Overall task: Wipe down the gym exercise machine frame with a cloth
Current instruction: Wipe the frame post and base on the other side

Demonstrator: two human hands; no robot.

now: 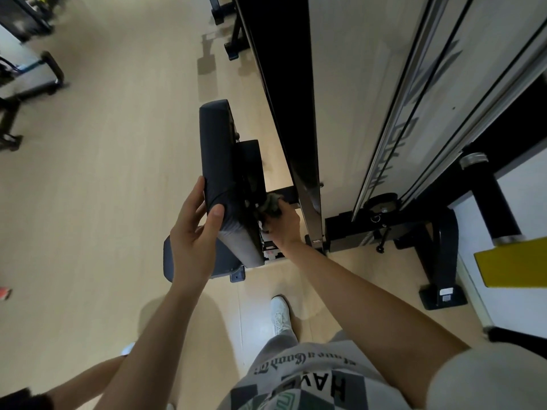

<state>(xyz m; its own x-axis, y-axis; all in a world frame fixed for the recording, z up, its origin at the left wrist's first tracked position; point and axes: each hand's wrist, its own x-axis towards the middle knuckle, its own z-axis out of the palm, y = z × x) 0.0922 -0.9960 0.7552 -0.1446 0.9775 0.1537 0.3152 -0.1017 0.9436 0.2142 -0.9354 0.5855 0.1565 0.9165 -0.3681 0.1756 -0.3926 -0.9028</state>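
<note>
My left hand (194, 232) grips the black pad (222, 161). My right hand (284, 224) bunches the cloth (271, 203) against the frame (251, 167) behind it

A pale grey shirt (299, 368) bears black lettering, "HAVE" in block capitals below a line of script, over a dark check with green. Its short sleeve (485, 383) is plain. Grey trouser leg (279, 344), white laced shoe (279, 313).

I see a pale wood-look floor (103, 202) bearing the machine's black base foot (443, 292) and the person's white sneaker (279, 315).
</note>
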